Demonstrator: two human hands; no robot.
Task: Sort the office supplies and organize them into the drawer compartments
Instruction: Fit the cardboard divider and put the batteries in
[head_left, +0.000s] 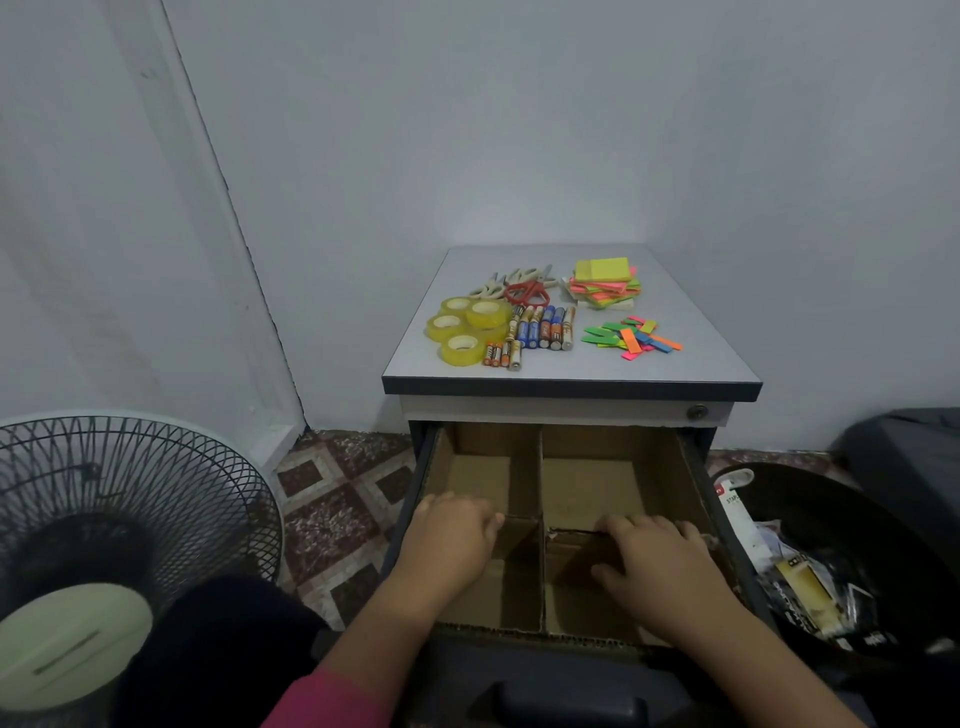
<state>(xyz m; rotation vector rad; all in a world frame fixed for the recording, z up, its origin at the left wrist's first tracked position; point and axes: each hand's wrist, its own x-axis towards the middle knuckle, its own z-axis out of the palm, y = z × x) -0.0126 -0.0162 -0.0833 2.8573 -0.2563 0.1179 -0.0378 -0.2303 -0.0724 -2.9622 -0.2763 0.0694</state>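
Both hands down in the open drawer: left hand draped over the cardboard divider on the left side, right hand curled over the crosswise strip on the right, grip on each clamped onto thin card, nothing else held. Compartments bare, no supplies inside yet. Divider likely light and floppy, easily bent, best steadied along the top edge. Farther up, on the table, everything waiting: tape rolls front left, probably light and rigid, easy to pinch through the core; batteries beside them, smooth, likely to roll, best scooped together; index tabs scattered right, flimsy, needing a fingertip pinch; scissors behind, handles first; sticky notes stacked far right, prone to sliding apart.
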